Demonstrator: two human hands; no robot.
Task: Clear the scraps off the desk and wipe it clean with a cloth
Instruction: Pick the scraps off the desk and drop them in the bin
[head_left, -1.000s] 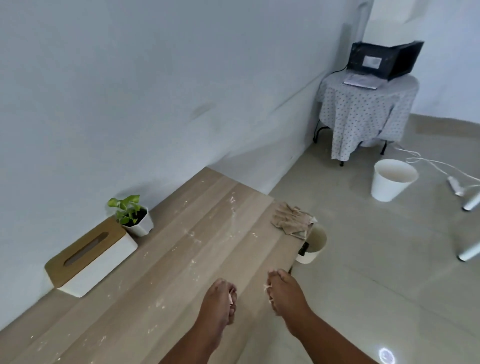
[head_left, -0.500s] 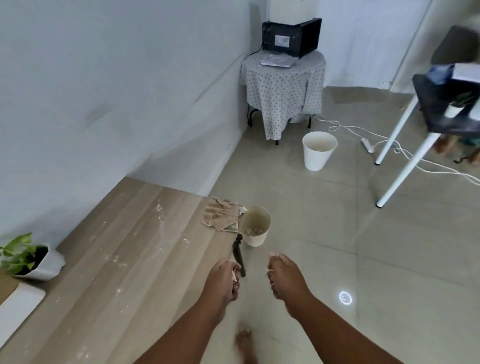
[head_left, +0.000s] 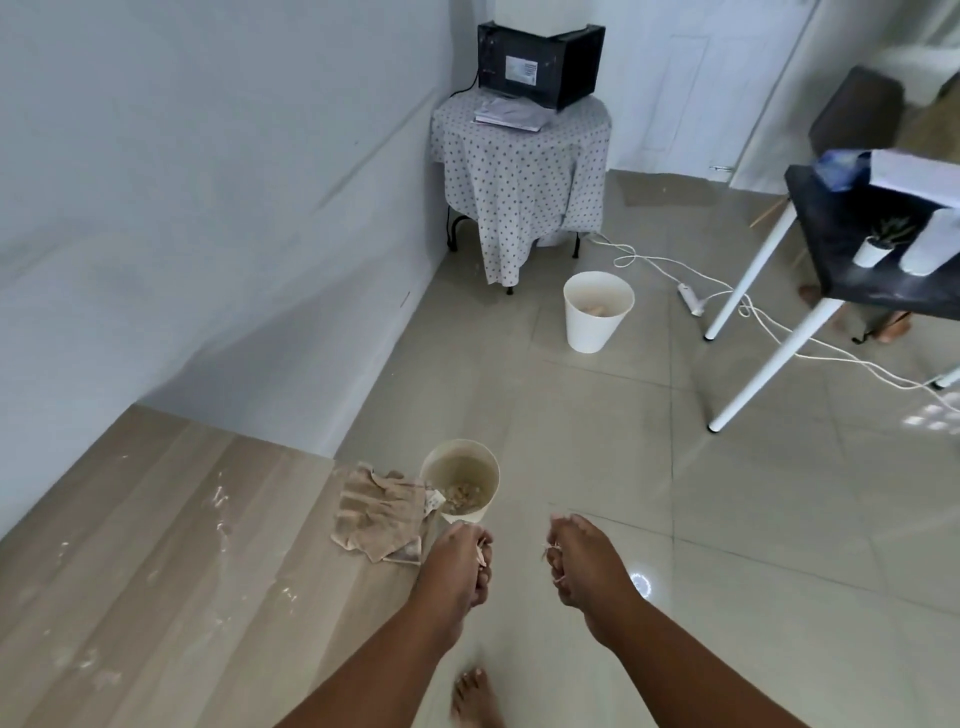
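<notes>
Bare foot on the tiled floor at bottom edge, blurred. 2 bare forearms reach forward from below. Left hand sits over the desk's right edge, fingers curled round pale scraps that poke out by the thumb. Right hand hangs over the floor just off the desk, fingers curled too, gripping thin pale bits at the fingertips. Hands are near each other, not touching.

Wooden desk fills lower left, against the white wall; whitish crumbs and smears scattered across its top. Crumpled beige cloth lies at the desk's far right corner, just ahead of the left hand. Small cream bin stands on the floor right beside that corner, next to the cloth, with scraps in its bottom; it is just ahead of both hands.

Farther out: taller white bin on the floor, something pale inside. White cable and power strip run past it under a black-topped table with white legs at right, which carries a small potted plant. Far corner: round table under a dotted cloth, black box and papers on top.
</notes>
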